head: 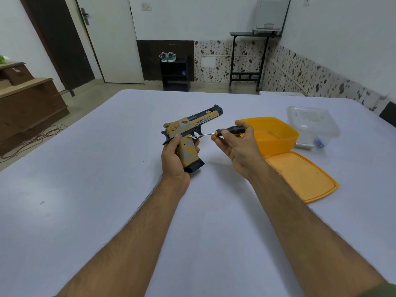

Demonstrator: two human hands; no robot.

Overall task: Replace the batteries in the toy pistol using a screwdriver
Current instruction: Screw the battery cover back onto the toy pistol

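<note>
pistol (188,133) is gripped by the left hand (174,156) above the worktop (107,189). screwdriver (222,133) is pinched in right hand (233,142) fingers, tip at the grip screw. judged early: cover still shut, batteries unchanged.

Tan-and-grey plastic toy pistol (190,130), barrel pointed away; black-and-yellow-handled screwdriver (227,132) lay level to its right, tip touching its grip.

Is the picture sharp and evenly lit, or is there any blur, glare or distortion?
Head view: soft, even light, no glare; faint shadows under the pistol and left hand. The screwdriver in the right hand is sharp. Wide-angle distortion bends the table edges and stretches the forearms.
</note>
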